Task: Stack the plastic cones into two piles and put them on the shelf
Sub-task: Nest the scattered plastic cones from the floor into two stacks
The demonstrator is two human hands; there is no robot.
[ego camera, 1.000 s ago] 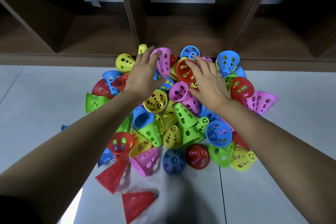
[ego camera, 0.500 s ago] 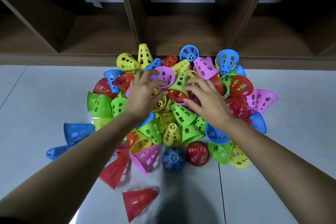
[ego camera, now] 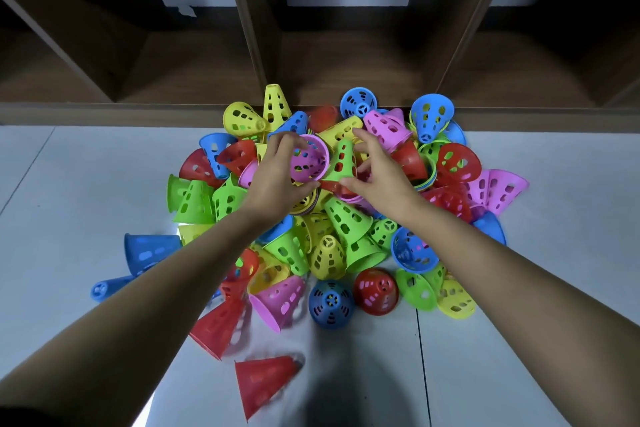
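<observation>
Near the floor's [ego camera: 69, 184] far edge, the left hand [ego camera: 277, 180] is gripping a pink cone [ego camera: 309, 160] and the right hand [ego camera: 381, 180] is pinching a green cone [ego camera: 343, 163], probably risking a jam if nested tilted.

No writing or number is legible on the plastic cones [ego camera: 346, 218] or shelf [ego camera: 346, 73]; a pale scrap [ego camera: 187, 11] on its wall seems blank.

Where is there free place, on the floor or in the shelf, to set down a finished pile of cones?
In the shelf the left compartment, middle compartment and right compartment look bare. Bare floor lies left of the blue cones and right of the pink cones. The heap between them is crowded, up to the shelf.
</observation>
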